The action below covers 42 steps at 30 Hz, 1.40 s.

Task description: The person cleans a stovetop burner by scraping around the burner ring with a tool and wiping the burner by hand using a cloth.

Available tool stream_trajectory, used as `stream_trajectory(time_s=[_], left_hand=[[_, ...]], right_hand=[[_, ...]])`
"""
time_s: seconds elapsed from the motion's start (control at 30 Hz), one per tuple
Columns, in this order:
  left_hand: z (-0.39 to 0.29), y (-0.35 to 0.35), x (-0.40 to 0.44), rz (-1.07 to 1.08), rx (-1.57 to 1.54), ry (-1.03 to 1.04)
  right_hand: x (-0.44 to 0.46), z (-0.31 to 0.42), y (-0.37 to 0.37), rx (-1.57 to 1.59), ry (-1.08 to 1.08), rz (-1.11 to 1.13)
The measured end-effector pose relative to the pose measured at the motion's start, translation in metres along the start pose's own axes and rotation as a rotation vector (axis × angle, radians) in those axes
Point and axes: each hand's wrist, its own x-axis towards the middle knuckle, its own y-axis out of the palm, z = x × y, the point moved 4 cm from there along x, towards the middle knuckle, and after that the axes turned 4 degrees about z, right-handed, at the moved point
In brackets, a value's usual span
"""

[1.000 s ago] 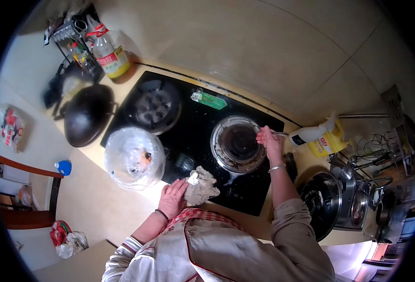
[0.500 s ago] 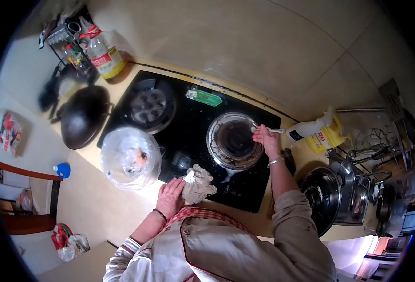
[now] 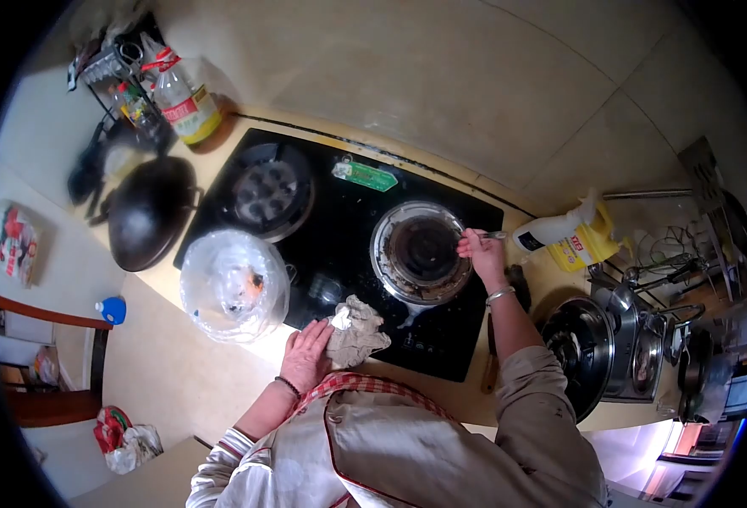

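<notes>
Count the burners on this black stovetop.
2. The left burner is just beyond the plastic bag; the right burner, ringed with metal, is by the right hand. The bag covers part of the stovetop, so anything beneath is hidden.

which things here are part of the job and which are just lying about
Likely in use:
thin tool in the right hand
metal-rimmed round piece
grey cloth at the left hand

Probably just lying about:
dark wok
red-capped bottle
blue container
</notes>
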Motion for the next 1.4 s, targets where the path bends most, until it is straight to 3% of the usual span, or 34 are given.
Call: stream_trajectory(time_s=[0.13, 0.57, 0.63, 0.8, 0.87, 1.0, 1.1, 1.17, 1.4], left_hand=[[0.001, 0.0, 0.0, 0.01, 0.016, 0.002], [0.001, 0.003, 0.001, -0.002, 0.029, 0.004], [0.001, 0.002, 0.002, 0.019, 0.014, -0.017], [0.0, 0.0, 0.001, 0.015, 0.006, -0.003], [-0.001, -0.002, 0.0, 0.019, 0.002, -0.004], [-0.001, -0.001, 0.0, 0.013, 0.003, 0.004], [0.0, 0.001, 0.0, 0.004, 0.007, 0.001], [0.0, 0.002, -0.001, 0.008, 0.006, -0.007], [0.0, 0.001, 0.001, -0.012, 0.031, 0.015]], right_hand=[[-0.003, 0.009, -0.006, 0.014, -0.065, -0.057], [-0.001, -0.004, -0.001, 0.056, 0.004, 0.022], [0.001, 0.003, 0.004, -0.135, -0.129, 0.118], [0.016, 0.027, 0.011, -0.337, -0.152, 0.218], [0.018, 0.04, 0.015, -0.567, -0.184, 0.278], [0.022, 0.046, 0.019, -0.607, -0.182, 0.334], [0.027, 0.042, 0.009, -0.477, -0.025, 0.211], [0.027, 0.05, -0.009, -0.164, 0.004, -0.003], [0.024, 0.016, 0.002, -0.018, 0.009, 0.116]])
